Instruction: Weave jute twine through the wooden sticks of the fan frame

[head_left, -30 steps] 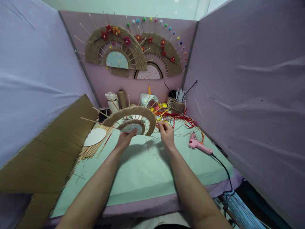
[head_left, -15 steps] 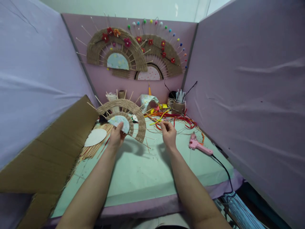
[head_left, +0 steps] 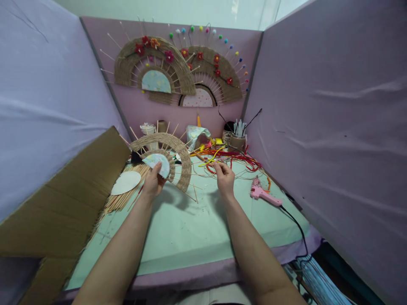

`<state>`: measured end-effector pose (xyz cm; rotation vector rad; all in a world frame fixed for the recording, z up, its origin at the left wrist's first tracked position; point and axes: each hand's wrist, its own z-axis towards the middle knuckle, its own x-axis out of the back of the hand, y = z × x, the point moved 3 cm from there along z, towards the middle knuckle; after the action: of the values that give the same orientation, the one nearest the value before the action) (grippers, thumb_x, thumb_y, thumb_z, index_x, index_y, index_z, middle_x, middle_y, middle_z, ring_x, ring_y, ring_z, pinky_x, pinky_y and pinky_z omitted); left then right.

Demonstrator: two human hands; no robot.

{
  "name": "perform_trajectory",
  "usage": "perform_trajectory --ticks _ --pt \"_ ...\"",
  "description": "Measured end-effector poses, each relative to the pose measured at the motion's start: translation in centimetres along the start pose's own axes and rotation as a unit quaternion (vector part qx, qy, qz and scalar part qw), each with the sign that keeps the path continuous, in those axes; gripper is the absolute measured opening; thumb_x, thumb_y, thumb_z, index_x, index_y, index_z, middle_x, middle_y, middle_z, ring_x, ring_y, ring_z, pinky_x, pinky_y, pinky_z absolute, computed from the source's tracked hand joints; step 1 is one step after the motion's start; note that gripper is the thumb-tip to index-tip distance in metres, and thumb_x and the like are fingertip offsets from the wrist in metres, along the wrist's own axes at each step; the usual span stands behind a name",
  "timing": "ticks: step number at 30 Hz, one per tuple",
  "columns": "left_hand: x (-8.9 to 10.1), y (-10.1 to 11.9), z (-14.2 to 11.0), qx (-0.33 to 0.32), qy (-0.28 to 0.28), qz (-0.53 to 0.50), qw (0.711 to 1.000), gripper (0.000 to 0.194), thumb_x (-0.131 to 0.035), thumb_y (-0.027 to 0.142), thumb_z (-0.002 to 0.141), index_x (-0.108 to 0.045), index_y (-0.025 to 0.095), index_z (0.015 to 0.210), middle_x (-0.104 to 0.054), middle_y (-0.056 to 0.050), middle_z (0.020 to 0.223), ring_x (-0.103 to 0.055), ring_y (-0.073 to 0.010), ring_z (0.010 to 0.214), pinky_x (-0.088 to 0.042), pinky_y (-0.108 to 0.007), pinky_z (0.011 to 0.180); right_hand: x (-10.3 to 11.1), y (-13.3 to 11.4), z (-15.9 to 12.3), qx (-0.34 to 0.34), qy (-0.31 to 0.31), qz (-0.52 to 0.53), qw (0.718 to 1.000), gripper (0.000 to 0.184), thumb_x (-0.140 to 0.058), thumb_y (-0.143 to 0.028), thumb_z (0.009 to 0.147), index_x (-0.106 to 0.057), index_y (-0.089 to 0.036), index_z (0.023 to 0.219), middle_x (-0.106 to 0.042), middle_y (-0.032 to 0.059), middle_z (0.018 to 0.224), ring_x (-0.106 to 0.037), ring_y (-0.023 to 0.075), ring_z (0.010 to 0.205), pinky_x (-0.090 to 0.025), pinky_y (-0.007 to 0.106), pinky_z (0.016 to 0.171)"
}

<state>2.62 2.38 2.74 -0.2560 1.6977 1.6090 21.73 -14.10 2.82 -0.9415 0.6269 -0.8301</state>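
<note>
No text, label, brand, number or sign can be read. The container with the dark top (head_left: pixel 227 134) at the back of the tabletop (head_left: pixel 190 237) seems to bear dark marks on its pale side, but they are too small to make out as letters or figures. Any lettering on the pink glue gun (head_left: pixel 265 195) is likewise too small to read.

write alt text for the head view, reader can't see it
A person's left hand holds a semicircular twine frame above a green table; the right hand is pinched closed nearby. Two flowered frames hang behind; a pink glue gun lies at right.
</note>
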Motion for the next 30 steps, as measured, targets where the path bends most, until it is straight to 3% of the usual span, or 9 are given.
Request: perform_trajectory --ticks 5,10,19,25,30 --pt "0.0 -0.3 0.1 0.018 -0.003 -0.007 1.000 0.026 -0.073 0.025 0.067 -0.062 0.019 0.090 -0.071 0.001 0.079 -0.066 -0.0118 0.069 -0.053 -0.022 0.066 -0.6 0.2 -0.1 -0.017 -0.058 0.001 0.998 0.032 -0.054 -0.045 0.080 -0.066 -0.017 0.072 -0.060 0.0022 0.067 -0.054 0.0161 0.068 -0.041 0.027 0.065" --pt "-0.1 -0.1 0.0 0.003 0.021 0.023 1.000 0.028 -0.075 0.025 0.065 -0.061 0.020 0.089 -0.068 0.005 0.073 -0.063 -0.0081 0.062 -0.051 -0.019 0.063 -1.2 -0.1 -0.4 -0.023 -0.111 -0.008 0.994 0.035 -0.052 -0.047 0.081 -0.069 -0.018 0.071 -0.060 0.0021 0.063 -0.054 0.0165 0.065 -0.041 0.028 0.062" --pt "0.2 -0.1 0.2 -0.021 0.039 0.037 0.998 0.033 -0.077 0.029 0.062 -0.060 0.020 0.088 -0.066 0.005 0.072 -0.061 -0.0071 0.059 -0.052 -0.019 0.060 -1.4 0.0 -0.9 -0.002 -0.118 -0.023 0.993 0.034 -0.053 -0.048 0.082 -0.067 -0.017 0.079 -0.062 0.0037 0.075 -0.053 0.0156 0.069 -0.042 0.027 0.064" --pt "0.4 -0.1 0.4 -0.031 0.034 0.029 0.999 0.032 -0.077 0.030 0.063 -0.060 0.021 0.088 -0.066 0.005 0.070 -0.061 -0.0078 0.058 -0.052 -0.021 0.061 -1.3 0.0 -0.9 -0.004 -0.090 -0.007 0.996 0.033 -0.052 -0.047 0.083 -0.063 -0.016 0.086 -0.056 0.0011 0.070 -0.049 0.0131 0.064 -0.040 0.025 0.061" --pt "0.1 -0.1 0.2 -0.024 0.038 0.007 0.999 0.030 -0.077 0.027 0.064 -0.061 0.021 0.088 -0.067 0.005 0.073 -0.062 -0.0077 0.061 -0.052 -0.021 0.064 -1.5 -0.2 -1.0 -0.009 -0.123 -0.007 0.992 0.034 -0.049 -0.046 0.084 -0.066 -0.016 0.080 -0.057 0.0017 0.068 -0.052 0.0144 0.066 -0.041 0.026 0.063"
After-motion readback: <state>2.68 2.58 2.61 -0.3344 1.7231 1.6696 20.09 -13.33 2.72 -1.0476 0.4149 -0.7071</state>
